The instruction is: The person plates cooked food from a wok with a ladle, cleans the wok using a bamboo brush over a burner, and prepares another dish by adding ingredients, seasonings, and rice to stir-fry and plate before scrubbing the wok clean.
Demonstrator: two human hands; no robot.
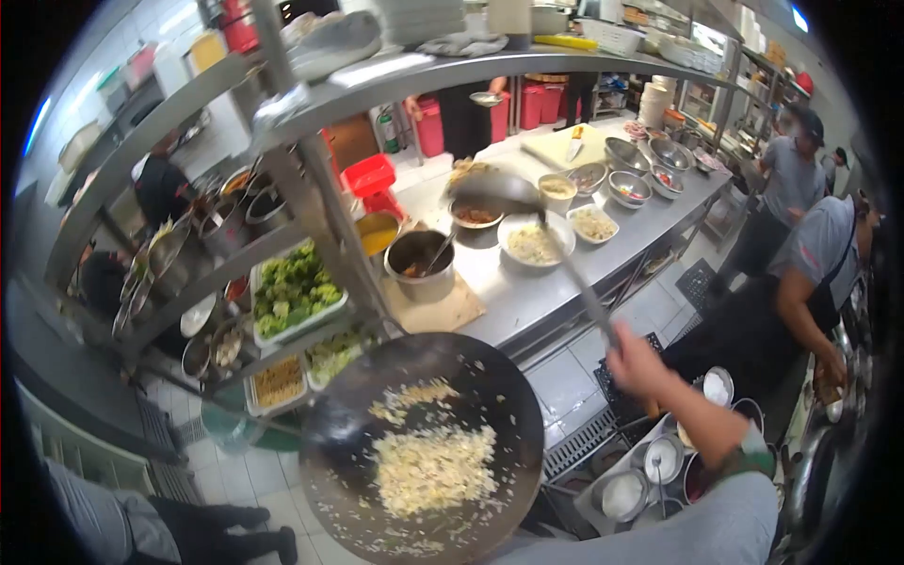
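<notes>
Steel shelving arches across twelve o'clock, with a loaded counter below it, running toward two. At six o'clock I have the wok, its open side facing me, a heap of rice in it and loose grains scattered up its sides. At four o'clock my right grip is closed around the handle of the ladle; the scoop end, blurred, points toward twelve. My left grip is out of view, so I cannot tell whether it holds the wok.

What worries me is the ladle's long reach: a small turn at the handle makes a wide sweep at the scoop, which could clip the white bowl or the pot, both close to the dial's centre. One view leaves its height uncertain. Grains cling near the wok's rim, so a careless tilt would likely shed some onto the floor. At three o'clock stands a co-worker; a wide backswing might bump them.
</notes>
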